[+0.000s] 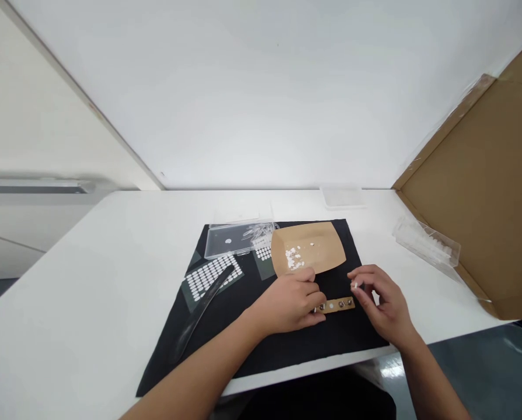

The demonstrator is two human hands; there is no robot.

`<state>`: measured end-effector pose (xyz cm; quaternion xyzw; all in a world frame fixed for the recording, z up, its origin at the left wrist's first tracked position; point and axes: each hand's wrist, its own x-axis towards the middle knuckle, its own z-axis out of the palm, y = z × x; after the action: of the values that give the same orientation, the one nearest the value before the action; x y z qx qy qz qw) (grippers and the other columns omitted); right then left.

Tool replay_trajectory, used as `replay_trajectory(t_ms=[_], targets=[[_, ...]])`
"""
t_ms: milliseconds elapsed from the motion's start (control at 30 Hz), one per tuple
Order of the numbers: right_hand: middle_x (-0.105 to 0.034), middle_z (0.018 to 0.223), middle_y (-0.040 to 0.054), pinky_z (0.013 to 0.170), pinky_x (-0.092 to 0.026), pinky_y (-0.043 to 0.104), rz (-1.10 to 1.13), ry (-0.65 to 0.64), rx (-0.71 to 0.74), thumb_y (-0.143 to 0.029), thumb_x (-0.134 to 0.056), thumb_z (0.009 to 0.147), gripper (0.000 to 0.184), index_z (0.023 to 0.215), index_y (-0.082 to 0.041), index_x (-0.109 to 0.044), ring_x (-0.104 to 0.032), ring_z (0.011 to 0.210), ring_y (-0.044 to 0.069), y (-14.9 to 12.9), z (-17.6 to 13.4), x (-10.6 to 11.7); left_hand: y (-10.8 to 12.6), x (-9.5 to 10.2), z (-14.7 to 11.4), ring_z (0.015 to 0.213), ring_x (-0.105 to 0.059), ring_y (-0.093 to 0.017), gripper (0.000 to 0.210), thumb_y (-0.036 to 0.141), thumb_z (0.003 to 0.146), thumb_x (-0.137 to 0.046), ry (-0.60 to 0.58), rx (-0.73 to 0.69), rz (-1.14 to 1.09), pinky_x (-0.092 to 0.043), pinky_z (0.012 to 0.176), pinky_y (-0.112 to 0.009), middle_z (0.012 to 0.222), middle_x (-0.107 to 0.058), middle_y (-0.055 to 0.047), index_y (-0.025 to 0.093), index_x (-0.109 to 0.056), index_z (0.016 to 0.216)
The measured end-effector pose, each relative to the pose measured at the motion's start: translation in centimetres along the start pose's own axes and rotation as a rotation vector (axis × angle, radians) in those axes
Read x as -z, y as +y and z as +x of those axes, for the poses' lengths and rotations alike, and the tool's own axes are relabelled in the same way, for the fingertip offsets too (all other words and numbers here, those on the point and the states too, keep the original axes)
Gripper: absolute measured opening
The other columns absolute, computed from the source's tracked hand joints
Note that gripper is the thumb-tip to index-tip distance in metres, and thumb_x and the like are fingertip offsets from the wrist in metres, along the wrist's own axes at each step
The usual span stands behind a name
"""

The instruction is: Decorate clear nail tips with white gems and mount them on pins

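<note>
My left hand (287,302) is closed on the left end of a narrow tan strip (336,305), which lies on the black mat (278,353). Small round metal pieces and a white dot sit along that strip. Just right of it, slightly raised, my right hand (386,306) pinches a tiny white piece (355,286) between thumb and fingertip. Behind my left hand stands a shallow brown paper tray (329,251), with several small white bits (292,256) in its left part. My left fingers hide the strip's left end.
Sheets of white oval stickers (212,277) lie on the mat's left, partly under a long curved black object (199,315). Behind them is an open clear plastic box (226,240) with thin clear pieces. Another clear box (427,242) stands right, beside a large cardboard sheet (484,186).
</note>
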<state>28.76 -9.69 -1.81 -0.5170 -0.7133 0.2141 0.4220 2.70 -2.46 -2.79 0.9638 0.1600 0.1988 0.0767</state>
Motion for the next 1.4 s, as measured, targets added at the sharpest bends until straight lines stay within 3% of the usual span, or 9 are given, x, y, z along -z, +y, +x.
replay_trajectory(t_ms=[233,367,533,967,1200,1400], targets=[[-0.066,0.091,0.0045,0.065,-0.052,0.034,0.043,-0.087,-0.034,-0.031,-0.061,0.105,0.01,0.098,-0.026,-0.068,-0.061,0.077,0.02,0.3,-1.3,-1.9,0.0,-0.1,0.0,0.088,-0.059,-0.023,0.023,0.042,0.1,-0.069,0.016,-0.015,0.01,-0.048,0.075,-0.034,0.079,-0.071,-0.003,0.019,-0.072,0.098],[-0.069,0.092,0.0056,0.073,-0.054,0.04,-0.004,-0.034,0.027,-0.028,-0.064,0.103,0.006,0.098,-0.027,-0.068,-0.064,0.085,0.023,0.5,-1.2,-2.5,0.0,-0.2,0.0,0.089,-0.059,-0.023,0.024,0.042,0.1,-0.069,0.012,-0.014,0.007,-0.048,0.077,-0.033,0.08,-0.071,-0.004,0.019,-0.072,0.098],[-0.071,0.093,0.0059,0.075,-0.055,0.042,-0.06,-0.074,0.076,-0.025,-0.066,0.1,0.004,0.1,-0.028,-0.068,-0.065,0.089,0.025,0.1,-1.1,-2.6,0.0,-0.2,0.1,0.09,-0.06,-0.023,0.024,0.043,0.1,-0.07,0.002,-0.014,0.02,-0.049,0.078,-0.033,0.08,-0.071,-0.004,0.019,-0.072,0.097],[-0.07,0.095,0.0061,0.071,-0.059,0.036,-0.003,-0.174,0.039,-0.018,-0.069,0.096,0.01,0.099,-0.028,-0.072,-0.064,0.095,0.024,0.3,-1.1,-2.9,0.1,-0.1,0.1,0.09,-0.06,-0.023,0.021,0.041,0.1,-0.07,0.004,-0.006,0.002,-0.049,0.08,-0.033,0.079,-0.071,-0.004,0.02,-0.073,0.102],[-0.066,0.09,0.0052,0.072,-0.053,0.039,-0.106,-0.158,0.062,-0.018,-0.071,0.095,0.009,0.096,-0.027,-0.074,-0.06,0.086,0.023,0.6,-1.0,-2.8,0.0,0.2,0.2,0.089,-0.06,-0.023,0.023,0.041,0.102,-0.067,0.001,-0.017,-0.004,-0.05,0.079,-0.033,0.079,-0.071,-0.004,0.019,-0.073,0.098],[-0.066,0.096,0.005,0.077,-0.052,0.039,-0.1,-0.212,0.038,-0.016,-0.071,0.093,0.011,0.097,-0.026,-0.072,-0.06,0.09,0.023,0.8,-1.0,-2.5,0.1,0.0,0.1,0.089,-0.06,-0.023,0.024,0.042,0.101,-0.068,0.007,-0.004,-0.005,-0.049,0.077,-0.033,0.079,-0.071,-0.004,0.019,-0.073,0.099]])
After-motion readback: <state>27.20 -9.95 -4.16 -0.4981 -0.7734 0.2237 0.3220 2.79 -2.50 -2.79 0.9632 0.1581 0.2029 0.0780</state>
